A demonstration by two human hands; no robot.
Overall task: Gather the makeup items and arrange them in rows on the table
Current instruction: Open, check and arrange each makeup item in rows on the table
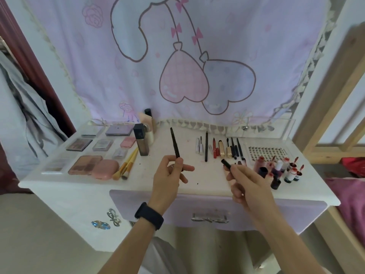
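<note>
My left hand [171, 176] pinches a long black makeup pencil [175, 143] and holds it upright above the white dressing table [59, 186]. My right hand [245, 182] grips a short black cap or tube [226, 162], tip pointing up-left. A row of pencils, mascaras and liners [219, 148] lies behind both hands. Eyeshadow palettes [87, 164] and compacts lie in rows on the left. Two brushes [128, 165] lie beside them. Small nail polish and lip bottles [282, 171] cluster on the right.
Tall foundation bottles [141, 142] stand at the back centre-left. A studded grey mat [266, 152] lies at the back right. A pink curtain [177, 56] hangs behind the table. A lilac drawer [209, 210] with a metal handle faces me. A wooden frame [324, 123] stands right.
</note>
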